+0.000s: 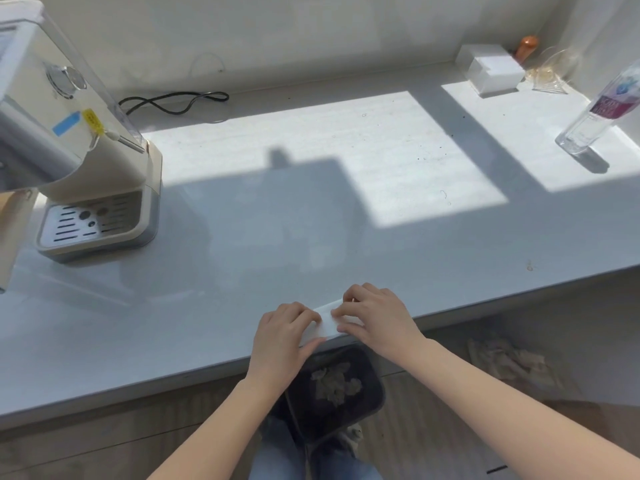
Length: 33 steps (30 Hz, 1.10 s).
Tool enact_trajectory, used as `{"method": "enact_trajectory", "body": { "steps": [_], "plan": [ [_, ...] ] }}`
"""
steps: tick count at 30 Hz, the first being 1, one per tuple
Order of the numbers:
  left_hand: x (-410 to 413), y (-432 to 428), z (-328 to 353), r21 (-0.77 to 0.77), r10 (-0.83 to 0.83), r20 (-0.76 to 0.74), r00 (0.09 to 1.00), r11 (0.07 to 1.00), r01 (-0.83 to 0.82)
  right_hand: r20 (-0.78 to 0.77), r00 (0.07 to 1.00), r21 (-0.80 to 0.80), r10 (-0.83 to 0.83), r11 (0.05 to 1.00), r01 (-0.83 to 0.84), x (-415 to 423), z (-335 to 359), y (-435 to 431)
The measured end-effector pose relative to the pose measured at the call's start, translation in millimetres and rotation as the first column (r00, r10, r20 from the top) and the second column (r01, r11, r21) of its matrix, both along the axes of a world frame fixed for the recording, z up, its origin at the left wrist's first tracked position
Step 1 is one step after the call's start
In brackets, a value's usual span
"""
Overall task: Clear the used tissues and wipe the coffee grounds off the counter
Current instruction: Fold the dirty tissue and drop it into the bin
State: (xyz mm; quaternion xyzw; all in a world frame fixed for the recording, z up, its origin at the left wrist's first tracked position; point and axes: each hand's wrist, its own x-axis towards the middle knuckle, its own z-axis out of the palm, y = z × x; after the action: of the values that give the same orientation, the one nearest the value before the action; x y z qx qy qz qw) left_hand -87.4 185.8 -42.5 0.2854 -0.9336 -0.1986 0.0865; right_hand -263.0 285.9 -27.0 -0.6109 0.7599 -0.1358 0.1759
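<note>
A folded white tissue (pixel 325 323) lies at the front edge of the pale grey counter (pixel 242 271). My left hand (pixel 282 336) presses its left end and my right hand (pixel 375 315) pinches its right end, fingers curled on the paper. Below the edge stands a dark bin (pixel 372 386) with crumpled tissues (pixel 334 382) inside. Small dark specks of coffee grounds (pixel 450 136) dot the sunlit part of the counter far right of centre.
A cream coffee machine (pixel 79 161) with a drip tray stands at the left, its black cord (pixel 173 100) behind it. A white box (pixel 491 69), a glass dish (pixel 554 72) and a clear bottle (pixel 599 112) sit at the back right.
</note>
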Motion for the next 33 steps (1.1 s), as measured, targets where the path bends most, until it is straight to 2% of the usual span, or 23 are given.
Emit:
{"method": "enact_trajectory", "body": {
  "steps": [12, 21, 26, 33],
  "plan": [
    [0, 5, -10, -0.043, 0.002, -0.085, 0.996, 0.999, -0.006, -0.074, 0.997, -0.028, 0.027, 0.999, -0.029, 6, 1, -4],
    [1, 20, -19, -0.028, 0.063, -0.175, 0.982, 0.997, -0.069, -0.207, 0.978, -0.127, 0.027, 0.990, -0.054, 23, 1, 3],
    [1, 25, -21, -0.028, 0.107, -0.210, 0.972, 0.993, -0.115, -0.174, 0.985, -0.220, -0.018, 0.975, -0.021, 30, -8, 10],
    [1, 41, -15, 0.056, 0.239, -0.122, 0.963, 0.971, -0.234, -0.081, 0.994, -0.283, -0.077, 0.958, 0.051, 37, -13, 17]
  ]
}}
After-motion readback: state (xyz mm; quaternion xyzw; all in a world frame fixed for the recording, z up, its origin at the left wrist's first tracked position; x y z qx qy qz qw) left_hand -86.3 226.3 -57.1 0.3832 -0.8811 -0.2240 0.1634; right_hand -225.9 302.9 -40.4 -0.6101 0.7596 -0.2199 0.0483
